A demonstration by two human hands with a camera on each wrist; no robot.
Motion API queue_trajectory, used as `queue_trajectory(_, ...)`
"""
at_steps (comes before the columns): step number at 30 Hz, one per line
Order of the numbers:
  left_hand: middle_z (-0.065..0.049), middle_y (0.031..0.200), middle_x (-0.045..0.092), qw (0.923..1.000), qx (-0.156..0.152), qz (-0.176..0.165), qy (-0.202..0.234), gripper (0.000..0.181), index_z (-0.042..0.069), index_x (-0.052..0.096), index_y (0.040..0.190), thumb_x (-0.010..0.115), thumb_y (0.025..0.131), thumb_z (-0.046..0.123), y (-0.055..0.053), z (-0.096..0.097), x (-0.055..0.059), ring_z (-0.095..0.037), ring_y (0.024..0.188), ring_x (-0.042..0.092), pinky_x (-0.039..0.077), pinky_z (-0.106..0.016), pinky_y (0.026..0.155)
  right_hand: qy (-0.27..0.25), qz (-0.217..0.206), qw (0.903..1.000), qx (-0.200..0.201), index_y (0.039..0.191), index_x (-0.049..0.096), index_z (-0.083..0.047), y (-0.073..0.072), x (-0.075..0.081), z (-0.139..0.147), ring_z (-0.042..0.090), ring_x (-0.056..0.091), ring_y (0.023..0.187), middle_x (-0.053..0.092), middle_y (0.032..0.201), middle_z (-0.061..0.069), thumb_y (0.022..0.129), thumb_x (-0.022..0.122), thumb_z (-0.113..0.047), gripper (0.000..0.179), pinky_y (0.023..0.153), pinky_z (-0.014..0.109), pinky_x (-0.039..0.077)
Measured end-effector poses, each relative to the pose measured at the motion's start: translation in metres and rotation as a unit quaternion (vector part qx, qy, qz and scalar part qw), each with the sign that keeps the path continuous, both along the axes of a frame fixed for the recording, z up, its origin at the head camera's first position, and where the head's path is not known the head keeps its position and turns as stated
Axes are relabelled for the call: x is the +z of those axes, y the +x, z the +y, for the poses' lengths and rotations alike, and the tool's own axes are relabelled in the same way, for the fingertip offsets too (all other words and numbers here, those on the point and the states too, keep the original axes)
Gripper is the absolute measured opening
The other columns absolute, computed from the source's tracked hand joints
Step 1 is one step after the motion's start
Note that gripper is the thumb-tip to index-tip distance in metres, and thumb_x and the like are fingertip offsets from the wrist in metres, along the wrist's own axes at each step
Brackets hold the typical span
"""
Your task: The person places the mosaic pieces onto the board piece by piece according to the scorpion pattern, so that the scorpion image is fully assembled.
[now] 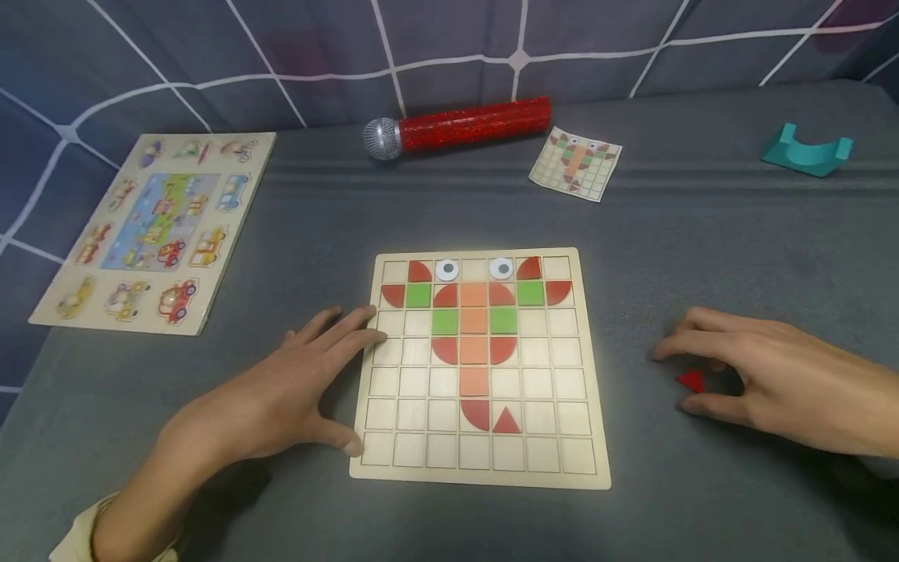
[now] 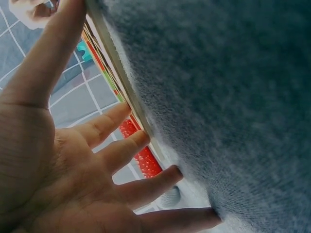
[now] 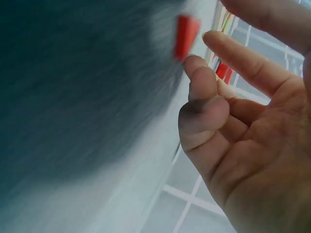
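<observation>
A wooden grid board (image 1: pixel 414 457) lies flat in front of me, with red quarter circles, green and orange squares, two googly eyes and a red triangle (image 1: pixel 506 421) in its cells. My left hand (image 1: pixel 274 390) rests at the board's left edge, fingers and thumb spread along it; the left wrist view shows fingertips (image 2: pixel 141 138) against that edge. To the right of the board, my right hand (image 1: pixel 765 375) reaches around a loose red triangle piece (image 1: pixel 692 381). This piece (image 3: pixel 186 38) sits beyond the fingertips in the right wrist view, apart from the thumb.
A small pattern card (image 1: pixel 576 164) and a red glittery microphone (image 1: pixel 470 129) lie behind the board. At the left is a wooden vehicle puzzle (image 1: pixel 232 250). A teal cradle-shaped block (image 1: pixel 808 151) stands at the back right, before a dark checked cloth (image 1: pixel 456 39).
</observation>
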State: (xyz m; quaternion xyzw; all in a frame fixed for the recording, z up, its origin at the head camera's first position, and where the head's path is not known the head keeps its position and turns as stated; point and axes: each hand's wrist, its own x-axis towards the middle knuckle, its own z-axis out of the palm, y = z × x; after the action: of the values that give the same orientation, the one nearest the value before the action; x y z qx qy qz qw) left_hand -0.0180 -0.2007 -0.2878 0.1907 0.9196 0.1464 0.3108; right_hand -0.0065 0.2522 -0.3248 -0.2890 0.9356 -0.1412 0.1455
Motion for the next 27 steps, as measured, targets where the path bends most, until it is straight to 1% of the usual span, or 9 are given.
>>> queue_trajectory(2, -0.004, 0.164, 0.014, 1.0, 0.0, 0.0, 0.001, 0.112, 0.024, 0.038, 0.149, 0.088, 0.056, 0.058, 0.0, -0.001, 0.0, -0.042, 0.147, 0.006, 0.011, -0.077, 0.104, -0.008, 0.025, 0.9997, -0.001, 0.109, 0.066, -0.032, 0.004, -0.006, 0.012, -0.006, 0.039, 0.066, 0.048, 0.097, -0.019, 0.063, 0.093, -0.026, 0.053, 0.052, 0.019, 0.036)
queue_trajectory(5, -0.004, 0.164, 0.013, 1.0, 0.002, -0.001, 0.0, 0.112, 0.024, 0.037, 0.15, 0.087, 0.056, 0.06, 0.001, -0.001, 0.0, -0.044, 0.146, 0.006, 0.011, -0.077, 0.104, -0.034, 0.049, 0.9982, -0.002, 0.103, 0.063, -0.036, 0.01, -0.01, 0.021, -0.007, 0.038, 0.067, 0.047, 0.095, -0.023, 0.061, 0.094, -0.023, 0.054, 0.052, 0.017, 0.033)
queue_trajectory(8, -0.004, 0.164, 0.013, 1.0, 0.003, -0.002, -0.003, 0.114, 0.023, 0.037, 0.151, 0.086, 0.056, 0.061, 0.002, -0.001, 0.0, -0.045, 0.146, 0.006, 0.012, -0.077, 0.104, -0.062, 0.059, 0.9963, -0.002, 0.097, 0.059, -0.04, 0.013, -0.011, 0.022, -0.007, 0.041, 0.071, 0.048, 0.094, -0.027, 0.062, 0.093, -0.019, 0.053, 0.054, 0.015, 0.034)
queue_trajectory(12, -0.004, 0.164, 0.013, 1.0, 0.005, -0.002, -0.007, 0.115, 0.023, 0.036, 0.151, 0.087, 0.055, 0.06, 0.001, -0.001, 0.0, -0.045, 0.146, 0.006, 0.011, -0.077, 0.104, -0.073, 0.072, 0.9948, 0.0, 0.092, 0.058, -0.041, 0.015, -0.011, 0.021, -0.008, 0.043, 0.071, 0.048, 0.092, -0.027, 0.062, 0.092, -0.014, 0.053, 0.056, 0.013, 0.035)
queue_trajectory(16, -0.005, 0.164, 0.013, 1.0, 0.005, -0.002, -0.008, 0.115, 0.022, 0.036, 0.151, 0.087, 0.055, 0.06, 0.001, 0.0, 0.0, -0.045, 0.146, 0.006, 0.011, -0.077, 0.104, -0.068, 0.095, 0.9931, 0.004, 0.092, 0.059, -0.04, 0.016, -0.011, 0.019, -0.009, 0.047, 0.074, 0.048, 0.092, -0.029, 0.061, 0.092, -0.012, 0.053, 0.06, 0.011, 0.04)
queue_trajectory(18, -0.005, 0.164, 0.013, 1.0, 0.004, -0.001, -0.009, 0.115, 0.023, 0.036, 0.151, 0.087, 0.055, 0.06, 0.001, 0.001, 0.0, -0.045, 0.146, 0.007, 0.011, -0.077, 0.104, -0.068, 0.105, 0.9922, 0.006, 0.093, 0.061, -0.039, 0.017, -0.01, 0.018, -0.009, 0.049, 0.075, 0.049, 0.093, -0.03, 0.062, 0.091, -0.011, 0.052, 0.061, 0.011, 0.042)
queue_trajectory(20, -0.005, 0.164, 0.013, 1.0, 0.004, -0.001, -0.009, 0.115, 0.023, 0.037, 0.151, 0.086, 0.055, 0.061, 0.001, 0.001, 0.0, -0.046, 0.146, 0.007, 0.011, -0.077, 0.104, -0.068, 0.111, 0.9915, 0.005, 0.095, 0.062, -0.039, 0.017, -0.008, 0.015, -0.009, 0.048, 0.074, 0.05, 0.093, -0.03, 0.063, 0.09, -0.01, 0.051, 0.061, 0.011, 0.042)
queue_trajectory(24, -0.005, 0.164, 0.013, 0.9999, 0.003, 0.0, -0.01, 0.115, 0.023, 0.036, 0.151, 0.085, 0.055, 0.062, 0.0, 0.001, 0.0, -0.046, 0.146, 0.007, 0.011, -0.077, 0.104, -0.073, 0.111, 0.9911, 0.005, 0.098, 0.064, -0.039, 0.02, -0.002, 0.007, -0.01, 0.049, 0.073, 0.053, 0.095, -0.031, 0.067, 0.088, -0.011, 0.049, 0.062, 0.01, 0.041)
queue_trajectory(27, -0.005, 0.164, 0.013, 0.9999, 0.004, -0.001, -0.011, 0.116, 0.023, 0.036, 0.152, 0.085, 0.054, 0.062, 0.0, 0.001, 0.001, -0.046, 0.146, 0.006, 0.011, -0.077, 0.104, -0.072, 0.094, 0.993, -0.001, 0.103, 0.065, -0.039, 0.022, 0.002, -0.001, -0.01, 0.049, 0.072, 0.055, 0.097, -0.03, 0.07, 0.087, -0.013, 0.047, 0.061, 0.012, 0.042)
